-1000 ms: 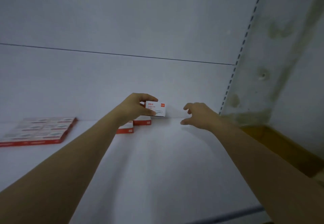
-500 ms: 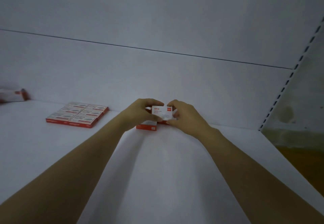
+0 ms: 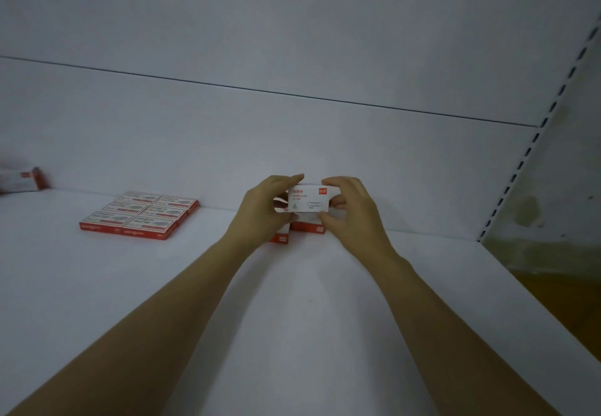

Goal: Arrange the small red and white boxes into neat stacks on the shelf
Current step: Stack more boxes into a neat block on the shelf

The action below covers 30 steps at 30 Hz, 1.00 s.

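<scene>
Both hands pinch one red and white box (image 3: 307,200), left hand (image 3: 265,209) on its left end, right hand (image 3: 353,212) on its right. Its long axis runs left-right, just above two flat boxes (image 3: 307,227) on the shelf (image 3: 292,318); set-down lies straight below the fingers (image 3: 289,179)

White shelf (image 3: 292,318) in front of me. Left of centre lies a flat block of red and white boxes (image 3: 140,215), two across, three deep, edges touching. By the back wall, two more boxes (image 3: 307,227) side by side. Far left, a blurred box (image 3: 21,179).
</scene>
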Each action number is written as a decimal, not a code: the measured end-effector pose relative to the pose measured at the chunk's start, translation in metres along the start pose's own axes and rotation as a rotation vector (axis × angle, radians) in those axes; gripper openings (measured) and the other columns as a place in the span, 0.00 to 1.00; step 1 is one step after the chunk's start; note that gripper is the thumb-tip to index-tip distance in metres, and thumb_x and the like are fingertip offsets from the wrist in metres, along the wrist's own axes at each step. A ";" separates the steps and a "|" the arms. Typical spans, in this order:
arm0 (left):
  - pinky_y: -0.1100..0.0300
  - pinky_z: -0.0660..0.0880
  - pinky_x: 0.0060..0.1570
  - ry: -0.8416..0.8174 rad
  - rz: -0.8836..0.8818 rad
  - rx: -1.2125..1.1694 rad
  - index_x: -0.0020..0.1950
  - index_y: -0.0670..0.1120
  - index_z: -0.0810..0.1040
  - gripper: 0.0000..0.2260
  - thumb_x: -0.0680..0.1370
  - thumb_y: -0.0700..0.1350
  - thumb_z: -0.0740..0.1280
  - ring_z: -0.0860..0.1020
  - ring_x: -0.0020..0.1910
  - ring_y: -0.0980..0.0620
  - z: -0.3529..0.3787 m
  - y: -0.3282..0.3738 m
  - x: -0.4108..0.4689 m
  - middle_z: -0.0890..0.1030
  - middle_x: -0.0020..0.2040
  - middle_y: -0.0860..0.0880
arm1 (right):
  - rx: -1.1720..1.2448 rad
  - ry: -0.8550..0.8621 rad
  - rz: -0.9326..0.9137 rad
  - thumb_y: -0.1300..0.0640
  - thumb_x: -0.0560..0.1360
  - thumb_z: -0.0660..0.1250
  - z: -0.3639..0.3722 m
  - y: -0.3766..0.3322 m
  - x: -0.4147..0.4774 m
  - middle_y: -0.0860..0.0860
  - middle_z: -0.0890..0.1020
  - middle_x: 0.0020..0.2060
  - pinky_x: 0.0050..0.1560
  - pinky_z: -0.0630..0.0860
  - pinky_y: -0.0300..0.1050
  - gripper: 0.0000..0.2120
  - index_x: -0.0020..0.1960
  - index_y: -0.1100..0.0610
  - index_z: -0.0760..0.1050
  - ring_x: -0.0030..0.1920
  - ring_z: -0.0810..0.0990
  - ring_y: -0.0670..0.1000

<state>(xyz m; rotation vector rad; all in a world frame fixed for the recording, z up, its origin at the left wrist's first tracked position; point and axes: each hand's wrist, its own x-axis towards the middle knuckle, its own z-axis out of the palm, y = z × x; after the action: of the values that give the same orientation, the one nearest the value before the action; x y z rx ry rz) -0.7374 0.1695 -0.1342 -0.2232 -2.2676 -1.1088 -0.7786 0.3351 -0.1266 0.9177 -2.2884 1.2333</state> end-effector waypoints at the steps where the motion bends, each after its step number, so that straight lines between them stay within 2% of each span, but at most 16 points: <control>1: 0.72 0.76 0.48 0.012 -0.025 -0.041 0.67 0.47 0.73 0.29 0.68 0.31 0.74 0.76 0.51 0.55 -0.001 0.001 0.000 0.76 0.60 0.48 | 0.040 0.003 0.007 0.68 0.70 0.71 0.000 0.000 0.000 0.51 0.71 0.61 0.40 0.74 0.25 0.22 0.62 0.58 0.72 0.48 0.77 0.47; 3: 0.71 0.77 0.46 0.035 -0.121 -0.178 0.66 0.47 0.74 0.28 0.68 0.32 0.74 0.78 0.50 0.56 -0.004 0.004 -0.002 0.78 0.59 0.51 | 0.138 -0.004 0.073 0.66 0.70 0.72 -0.001 0.000 -0.002 0.48 0.72 0.61 0.39 0.75 0.27 0.23 0.62 0.56 0.73 0.46 0.78 0.46; 5: 0.68 0.78 0.46 0.023 -0.217 -0.338 0.64 0.47 0.76 0.24 0.69 0.35 0.74 0.80 0.50 0.56 -0.009 0.006 -0.004 0.81 0.56 0.52 | 0.268 -0.069 0.215 0.62 0.71 0.71 -0.005 -0.002 -0.004 0.47 0.77 0.57 0.39 0.75 0.27 0.22 0.63 0.53 0.73 0.45 0.80 0.42; 7: 0.69 0.78 0.46 0.006 -0.283 -0.396 0.60 0.47 0.79 0.20 0.69 0.40 0.75 0.82 0.47 0.57 -0.013 0.007 -0.007 0.83 0.51 0.52 | 0.440 -0.149 0.340 0.59 0.72 0.71 -0.009 -0.001 -0.005 0.46 0.81 0.52 0.44 0.76 0.28 0.19 0.63 0.53 0.74 0.46 0.81 0.41; 8: 0.69 0.78 0.45 0.005 -0.311 -0.399 0.58 0.47 0.80 0.17 0.70 0.43 0.74 0.82 0.44 0.58 -0.013 0.007 -0.009 0.84 0.48 0.51 | 0.518 -0.164 0.386 0.58 0.73 0.71 -0.011 0.001 -0.005 0.47 0.82 0.51 0.48 0.77 0.31 0.18 0.62 0.54 0.75 0.47 0.82 0.43; 10: 0.64 0.77 0.44 0.002 -0.363 -0.388 0.53 0.46 0.81 0.13 0.71 0.49 0.73 0.81 0.40 0.55 -0.011 0.005 -0.011 0.84 0.44 0.48 | 0.600 -0.167 0.448 0.54 0.73 0.70 -0.012 0.002 -0.003 0.52 0.83 0.49 0.54 0.78 0.41 0.15 0.58 0.57 0.77 0.47 0.83 0.49; 12: 0.58 0.73 0.41 -0.023 -0.406 -0.372 0.47 0.45 0.82 0.12 0.72 0.53 0.71 0.78 0.37 0.53 -0.009 0.004 -0.012 0.83 0.42 0.45 | 0.635 -0.179 0.511 0.51 0.73 0.69 -0.011 0.000 -0.002 0.56 0.82 0.44 0.52 0.79 0.46 0.15 0.53 0.61 0.78 0.43 0.82 0.52; 15: 0.60 0.70 0.37 -0.043 -0.485 -0.359 0.39 0.44 0.79 0.17 0.73 0.58 0.67 0.75 0.33 0.53 -0.009 0.010 -0.010 0.82 0.36 0.47 | 0.627 -0.177 0.625 0.46 0.72 0.68 -0.010 -0.007 -0.001 0.54 0.82 0.38 0.43 0.79 0.46 0.19 0.49 0.62 0.78 0.37 0.81 0.53; 18: 0.61 0.69 0.36 -0.051 -0.617 -0.312 0.34 0.44 0.75 0.20 0.72 0.62 0.67 0.73 0.30 0.53 -0.009 0.016 -0.008 0.78 0.30 0.50 | 0.599 -0.197 0.708 0.42 0.72 0.68 -0.011 -0.010 -0.002 0.56 0.81 0.34 0.41 0.79 0.46 0.21 0.46 0.62 0.77 0.35 0.81 0.53; 21: 0.61 0.66 0.31 -0.097 -0.723 -0.261 0.33 0.45 0.75 0.23 0.70 0.65 0.66 0.70 0.26 0.52 -0.009 0.021 -0.008 0.75 0.27 0.48 | 0.575 -0.224 0.783 0.40 0.72 0.67 -0.012 -0.012 -0.005 0.57 0.81 0.33 0.38 0.79 0.45 0.23 0.44 0.63 0.77 0.33 0.81 0.52; 25: 0.62 0.64 0.30 -0.194 -0.766 -0.212 0.35 0.44 0.76 0.25 0.70 0.66 0.65 0.69 0.26 0.52 -0.009 0.026 -0.010 0.75 0.23 0.50 | 0.586 -0.261 0.850 0.39 0.71 0.66 -0.014 -0.008 -0.011 0.57 0.82 0.35 0.35 0.78 0.43 0.25 0.46 0.63 0.77 0.31 0.81 0.51; 28: 0.62 0.66 0.31 -0.251 -0.773 -0.234 0.38 0.43 0.79 0.23 0.69 0.64 0.67 0.72 0.29 0.52 -0.011 0.024 -0.013 0.78 0.29 0.49 | 0.599 -0.230 0.832 0.41 0.72 0.67 -0.014 -0.004 -0.015 0.58 0.84 0.40 0.40 0.80 0.44 0.24 0.48 0.63 0.78 0.37 0.84 0.53; 30: 0.62 0.69 0.34 -0.281 -0.744 -0.328 0.44 0.42 0.81 0.19 0.70 0.59 0.71 0.76 0.33 0.52 -0.013 0.021 -0.015 0.81 0.37 0.47 | 0.648 -0.174 0.729 0.45 0.74 0.67 -0.014 -0.003 -0.014 0.58 0.83 0.45 0.47 0.81 0.45 0.20 0.50 0.62 0.78 0.43 0.84 0.53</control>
<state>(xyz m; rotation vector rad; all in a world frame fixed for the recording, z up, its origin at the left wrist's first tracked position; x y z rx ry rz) -0.7107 0.1744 -0.1227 0.4015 -2.4660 -1.9311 -0.7657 0.3506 -0.1259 0.3440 -2.4835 2.3737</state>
